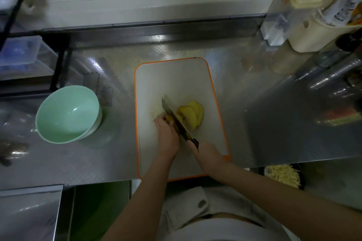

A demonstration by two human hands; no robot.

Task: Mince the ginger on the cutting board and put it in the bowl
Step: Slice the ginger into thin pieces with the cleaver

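A white cutting board (176, 80) with an orange rim lies in the middle of the steel counter. Yellow ginger slices (193, 112) lean in a fanned stack on it. My left hand (167, 135) holds the remaining ginger piece (169, 118) with curled fingers, just left of the blade. My right hand (207, 155) grips the dark handle of a knife (175, 117), whose blade stands between the held piece and the slices. An empty pale green bowl (67, 113) sits on the counter to the left of the board.
Plastic containers and a cream jug (305, 33) crowd the back right corner. A black rack with clear boxes (23, 56) stands at the back left. A dark tray of pale shredded food (283, 175) sits below the counter's front edge, right.
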